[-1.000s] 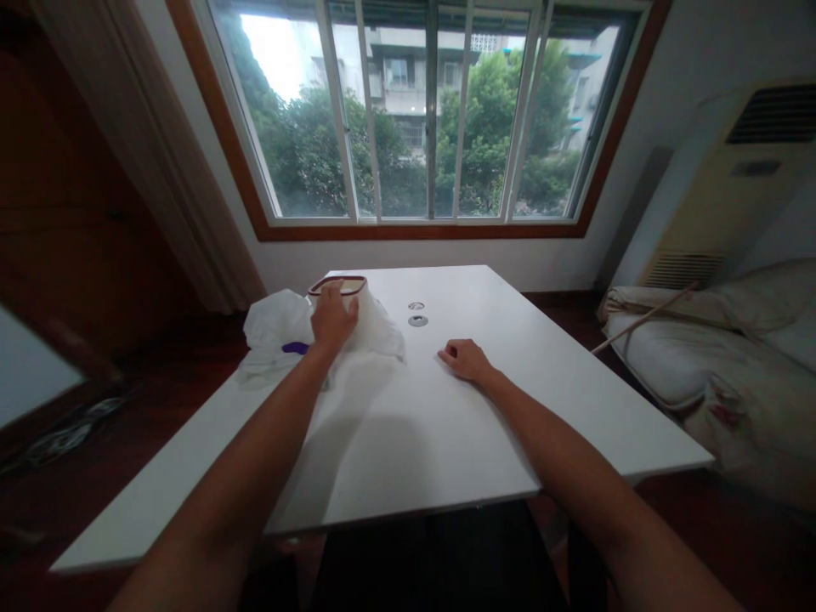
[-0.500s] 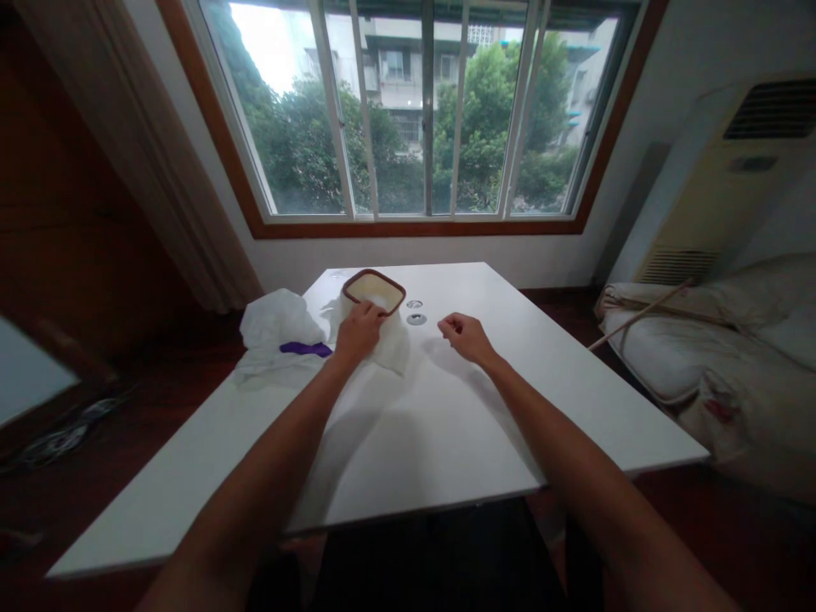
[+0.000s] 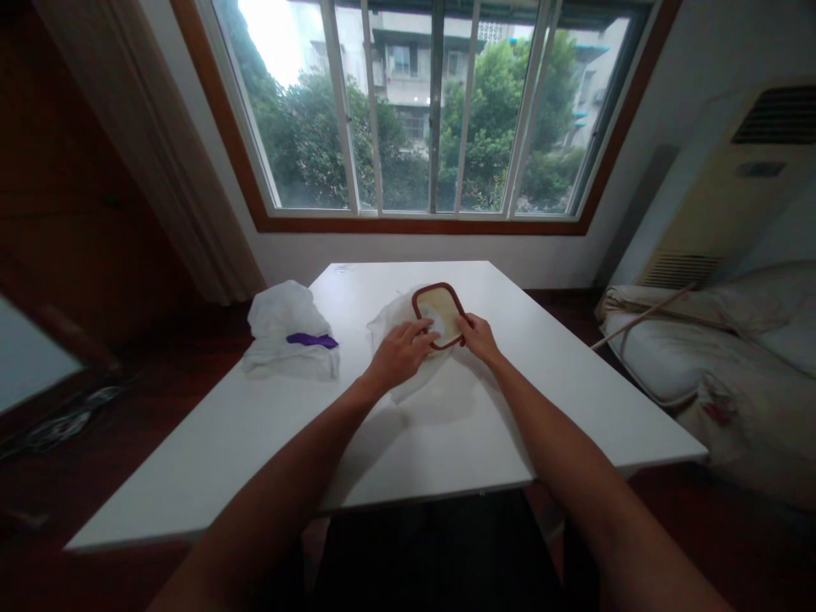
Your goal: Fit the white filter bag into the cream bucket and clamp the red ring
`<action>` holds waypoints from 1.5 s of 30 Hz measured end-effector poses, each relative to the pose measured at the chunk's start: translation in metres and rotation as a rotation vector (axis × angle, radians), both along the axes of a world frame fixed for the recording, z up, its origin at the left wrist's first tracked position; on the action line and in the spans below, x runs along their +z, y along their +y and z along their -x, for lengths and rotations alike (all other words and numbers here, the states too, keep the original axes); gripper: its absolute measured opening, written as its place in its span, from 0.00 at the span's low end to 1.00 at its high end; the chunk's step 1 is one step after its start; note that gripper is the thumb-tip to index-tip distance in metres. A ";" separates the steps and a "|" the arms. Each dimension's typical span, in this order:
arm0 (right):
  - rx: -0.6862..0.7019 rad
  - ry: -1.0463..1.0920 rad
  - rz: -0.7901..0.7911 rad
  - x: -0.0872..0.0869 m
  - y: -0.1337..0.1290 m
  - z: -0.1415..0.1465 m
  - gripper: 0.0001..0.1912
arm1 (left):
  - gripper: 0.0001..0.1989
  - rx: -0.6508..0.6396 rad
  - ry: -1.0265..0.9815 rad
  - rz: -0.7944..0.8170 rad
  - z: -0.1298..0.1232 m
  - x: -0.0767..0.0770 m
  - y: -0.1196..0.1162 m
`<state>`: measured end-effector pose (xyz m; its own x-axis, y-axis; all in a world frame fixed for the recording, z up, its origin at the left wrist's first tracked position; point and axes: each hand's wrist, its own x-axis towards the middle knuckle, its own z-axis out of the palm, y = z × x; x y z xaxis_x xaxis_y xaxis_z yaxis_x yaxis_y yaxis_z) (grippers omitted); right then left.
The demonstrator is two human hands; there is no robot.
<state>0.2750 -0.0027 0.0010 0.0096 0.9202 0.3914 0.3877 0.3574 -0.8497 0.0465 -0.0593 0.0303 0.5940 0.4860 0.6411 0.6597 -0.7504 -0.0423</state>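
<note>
A rounded-square embroidery hoop [image 3: 439, 287] with a brown rim and cream fabric is tilted above the middle of the table. Loose white cloth [image 3: 417, 387] spreads out below and to the left of it. My right hand [image 3: 479, 338] grips the hoop's right edge, thumb and fingers closed on the rim. At the lower left of the rim, my left hand [image 3: 401, 353] lies with its fingers stretched out and slightly apart, their tips over the rim and the fabric. A pale patch shows on the fabric near those fingertips; its details are too blurred to make out.
On the left of the white table [image 3: 268, 459] lies a crumpled white bag or cloth [image 3: 286, 314] with a purple strip [image 3: 312, 340] on it. Wrapped bundles [image 3: 676, 348] and a thin stick [image 3: 643, 316] are beyond the table's right edge. A window [image 3: 414, 127] stands behind.
The hoop and its cloth have moved right to the table's middle and turned. My right hand has taken hold of its right edge; my left hand's fingers have loosened and stretched out.
</note>
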 end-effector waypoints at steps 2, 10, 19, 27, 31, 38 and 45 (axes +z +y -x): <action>-0.012 0.036 0.016 0.000 0.000 0.000 0.27 | 0.20 0.041 -0.084 -0.028 0.003 0.000 0.001; 0.049 0.226 0.061 0.003 -0.001 0.009 0.24 | 0.52 0.104 -0.273 -0.072 0.019 -0.007 0.016; 0.119 0.296 0.125 0.011 -0.008 0.014 0.21 | 0.62 0.110 -0.246 0.038 0.020 -0.021 0.027; 0.158 0.331 0.173 0.004 0.000 0.008 0.21 | 0.73 0.117 -0.183 0.051 0.032 -0.036 0.046; 0.153 0.338 0.197 0.001 0.001 0.005 0.21 | 0.70 0.143 -0.160 0.068 0.030 -0.035 0.046; 0.134 0.239 0.193 0.001 0.001 0.008 0.22 | 0.66 0.154 -0.195 0.030 0.024 -0.031 0.041; -0.289 -0.093 -0.216 0.020 -0.006 0.002 0.16 | 0.66 0.231 -0.225 0.060 0.022 -0.029 0.041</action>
<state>0.2731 -0.0088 0.0209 0.2120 0.7805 0.5881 0.5712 0.3893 -0.7226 0.0247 -0.0186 0.0012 0.3101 0.6321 0.7101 0.8004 -0.5766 0.1637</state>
